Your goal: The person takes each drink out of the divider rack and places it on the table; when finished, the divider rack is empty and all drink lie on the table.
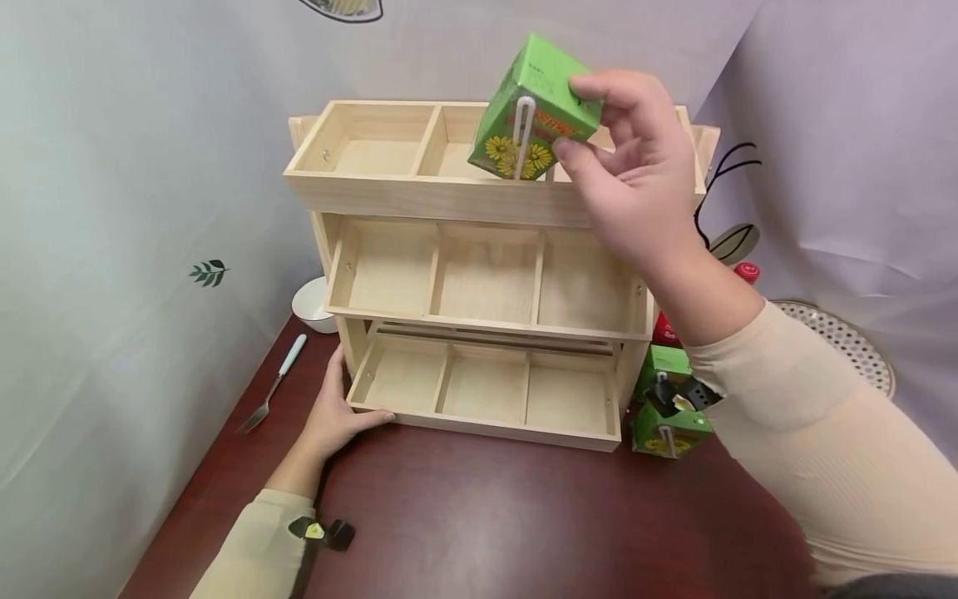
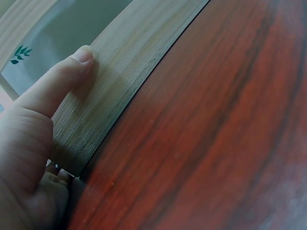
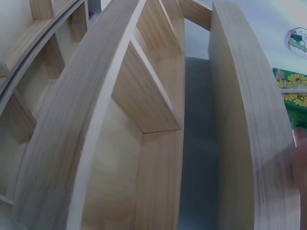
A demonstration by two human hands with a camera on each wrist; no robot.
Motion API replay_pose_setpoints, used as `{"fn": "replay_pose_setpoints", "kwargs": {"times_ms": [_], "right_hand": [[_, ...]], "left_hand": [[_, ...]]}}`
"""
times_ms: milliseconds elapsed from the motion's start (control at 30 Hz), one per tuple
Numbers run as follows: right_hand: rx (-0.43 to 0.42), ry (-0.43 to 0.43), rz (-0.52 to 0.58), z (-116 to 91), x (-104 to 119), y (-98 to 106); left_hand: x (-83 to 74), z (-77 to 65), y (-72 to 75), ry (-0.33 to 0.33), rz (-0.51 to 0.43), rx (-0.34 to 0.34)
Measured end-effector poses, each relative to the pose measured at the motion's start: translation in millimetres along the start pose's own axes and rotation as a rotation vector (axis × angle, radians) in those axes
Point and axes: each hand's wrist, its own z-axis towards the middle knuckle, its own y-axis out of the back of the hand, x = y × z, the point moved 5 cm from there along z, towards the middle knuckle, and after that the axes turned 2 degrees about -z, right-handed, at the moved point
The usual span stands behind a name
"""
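My right hand [image 1: 647, 170] pinches a green juice carton [image 1: 539, 112] between thumb and fingers, tilted, over the top tier of a three-tier wooden rack [image 1: 479, 200]. Yellow flowers and a white straw mark the carton's side. At the right wrist view's edge shows part of the carton [image 3: 293, 96]. Low on the left, my left hand [image 1: 333, 420] grips the corner of the rack's bottom tray [image 1: 486, 428]. Its thumb [image 2: 67, 74] lies along the tray's front board, and the other fingers go round the side, partly hidden.
Two more green cartons [image 1: 669, 437] stand right of the rack, partly behind my right sleeve, near a red-capped bottle [image 1: 747, 272]. A dotted round item [image 1: 846, 341] lies behind. On the left are a white bowl [image 1: 310, 301] and a fork [image 1: 280, 374].
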Motion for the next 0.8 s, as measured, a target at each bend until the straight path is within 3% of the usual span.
{"fn": "replay_pose_setpoints", "kwargs": {"times_ms": [133,367,633,800], "right_hand": [[-0.057,0.027,0.044,-1.0,-0.8,3.6],[-0.152,-0.013,0.085,-3.8,-0.7,8.6],[-0.327,-0.026,0.088,-19.0,18.5,19.2],[-0.352,0.013,0.097,-24.0,28.9,24.5]], "left_hand": [[1.4,1.5,-0.5,-0.015,-0.001,0.009],[3.4,3.1,-2.1,-0.019,-0.003,0.011],[4.2,0.6,-0.4,0.004,0.016,0.005],[2.2,1.0,3.8,0.017,0.052,-0.005]]}}
